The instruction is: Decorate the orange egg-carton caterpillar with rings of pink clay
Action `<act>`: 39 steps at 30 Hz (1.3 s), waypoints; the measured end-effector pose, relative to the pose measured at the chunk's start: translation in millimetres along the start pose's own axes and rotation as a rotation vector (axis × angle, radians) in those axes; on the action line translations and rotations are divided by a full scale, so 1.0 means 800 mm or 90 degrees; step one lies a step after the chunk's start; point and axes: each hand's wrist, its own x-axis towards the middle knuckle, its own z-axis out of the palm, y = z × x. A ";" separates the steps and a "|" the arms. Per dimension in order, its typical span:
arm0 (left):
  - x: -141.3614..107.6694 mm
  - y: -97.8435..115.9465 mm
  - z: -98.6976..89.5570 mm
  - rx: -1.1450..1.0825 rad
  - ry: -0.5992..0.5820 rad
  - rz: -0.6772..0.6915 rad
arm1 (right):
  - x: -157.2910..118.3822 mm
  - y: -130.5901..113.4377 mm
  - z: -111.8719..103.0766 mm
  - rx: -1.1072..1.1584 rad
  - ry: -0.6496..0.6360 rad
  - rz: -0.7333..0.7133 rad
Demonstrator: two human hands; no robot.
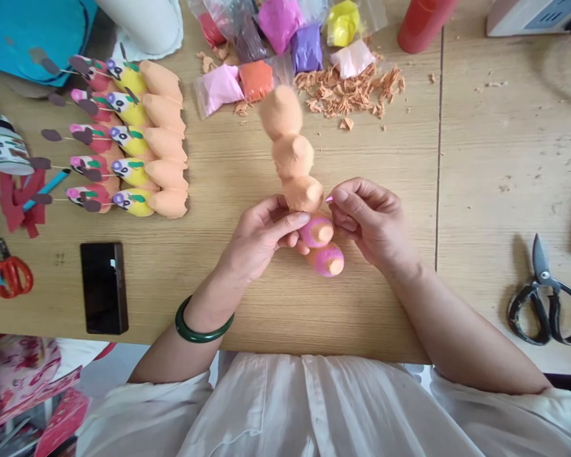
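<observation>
My left hand [266, 238] grips a strip of joined peach-coloured bumps [292, 157], which looks like a piece cut from an egg tray. Its thumb presses near the middle of the strip. The two bumps nearest me carry pinkish-purple patches [321, 260] around their blunt tips; the bumps farther away are plain peach. Beside the strip, my right hand [368, 219] pinches a small pink pointed piece [330, 198] between thumb and forefinger. Its tip points at the strip, and most of it is hidden by the fingers. I cannot tell whether it touches the strip.
Decorated peach strips [131, 139] with yellow and red faces lie at left. Bags of coloured clay [280, 28] and peach scraps [352, 92] are at the back. A phone [105, 287], red-handled scissors [13, 273], black-handled scissors [547, 298] and a red cylinder [423, 22] surround the work area.
</observation>
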 end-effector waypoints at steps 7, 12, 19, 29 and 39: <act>0.020 -0.007 -0.017 0.028 0.045 0.082 | 0.006 -0.011 -0.010 -0.037 0.094 -0.010; 0.016 -0.010 -0.009 -0.018 0.057 0.112 | 0.006 0.001 -0.009 -0.059 0.099 -0.025; 0.009 -0.005 -0.007 -0.032 0.065 0.113 | -0.006 0.011 -0.003 -0.236 0.117 -0.099; 0.002 -0.019 0.003 -0.058 0.062 0.130 | -0.024 0.016 0.003 -0.522 0.100 -0.379; -0.002 -0.024 0.007 -0.045 0.069 0.136 | -0.025 0.018 0.010 -0.564 0.099 -0.412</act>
